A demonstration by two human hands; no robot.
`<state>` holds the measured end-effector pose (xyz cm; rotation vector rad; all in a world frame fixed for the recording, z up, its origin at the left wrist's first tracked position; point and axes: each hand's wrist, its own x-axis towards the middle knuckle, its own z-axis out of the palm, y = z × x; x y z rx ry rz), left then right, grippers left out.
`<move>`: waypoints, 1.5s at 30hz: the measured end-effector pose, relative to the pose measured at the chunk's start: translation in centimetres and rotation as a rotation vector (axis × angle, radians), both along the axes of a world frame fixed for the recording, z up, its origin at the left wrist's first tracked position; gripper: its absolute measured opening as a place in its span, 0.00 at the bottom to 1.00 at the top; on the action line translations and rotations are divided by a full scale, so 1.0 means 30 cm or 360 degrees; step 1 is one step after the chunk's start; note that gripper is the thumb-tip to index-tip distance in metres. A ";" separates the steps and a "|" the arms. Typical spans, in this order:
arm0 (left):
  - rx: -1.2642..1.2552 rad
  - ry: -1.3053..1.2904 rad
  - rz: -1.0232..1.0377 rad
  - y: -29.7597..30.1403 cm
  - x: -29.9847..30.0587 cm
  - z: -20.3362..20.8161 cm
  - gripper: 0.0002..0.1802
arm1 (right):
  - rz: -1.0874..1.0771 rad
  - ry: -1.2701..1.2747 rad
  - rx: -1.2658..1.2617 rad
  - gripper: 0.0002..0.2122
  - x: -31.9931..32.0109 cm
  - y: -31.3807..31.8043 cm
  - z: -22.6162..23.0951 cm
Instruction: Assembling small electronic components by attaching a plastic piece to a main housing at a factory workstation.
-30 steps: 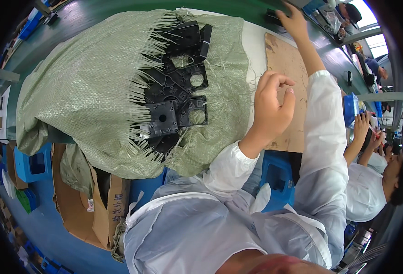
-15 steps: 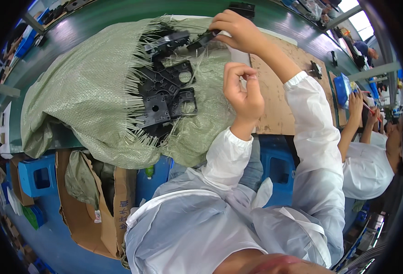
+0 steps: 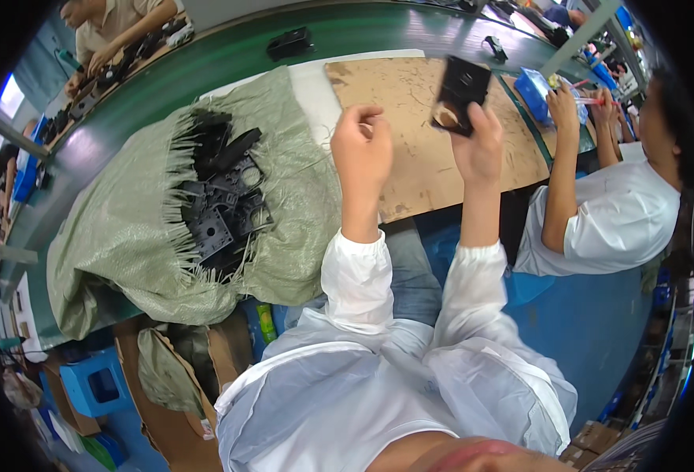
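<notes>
My right hand (image 3: 482, 149) grips a black plastic housing (image 3: 466, 85) by its lower edge. The housing is flat and boxy, with a round opening near its lower left, and is held up over a brown board (image 3: 410, 169). To its left, my left hand (image 3: 361, 149) is raised with curled fingers; whatever they hold, if anything, is hidden. Further left lies a pale green woven sack (image 3: 127, 212) with a frayed mouth. Several more black plastic housings (image 3: 209, 232) are heaped in that mouth, apart from both hands.
Behind the board runs a green conveyor belt (image 3: 225, 63) carrying a black part (image 3: 289, 43). A co-worker (image 3: 607, 212) sits close on the right, near a blue bin (image 3: 534, 94). A cardboard box (image 3: 158, 417) and blue stool (image 3: 95, 384) stand below left.
My right hand has carried the black housing from the sack's mouth rightward over the board. My left hand has moved slightly left, still curled. The view has turned to the right.
</notes>
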<state>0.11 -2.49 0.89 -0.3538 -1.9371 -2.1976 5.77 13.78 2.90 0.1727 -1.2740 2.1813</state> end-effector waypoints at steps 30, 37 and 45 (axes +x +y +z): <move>-0.1740 0.0771 -0.0287 0.857 -0.368 -0.029 0.17 | -0.0310 0.0476 -0.0892 0.24 0.302 0.203 -0.208; -0.1480 0.1778 0.0423 0.582 -0.306 0.091 0.10 | -0.0196 0.0408 -0.0802 0.22 0.245 0.168 -0.221; 0.0597 0.0334 -0.0223 0.192 0.032 0.126 0.09 | 0.0097 0.0321 -0.0663 0.24 0.122 -0.018 -0.171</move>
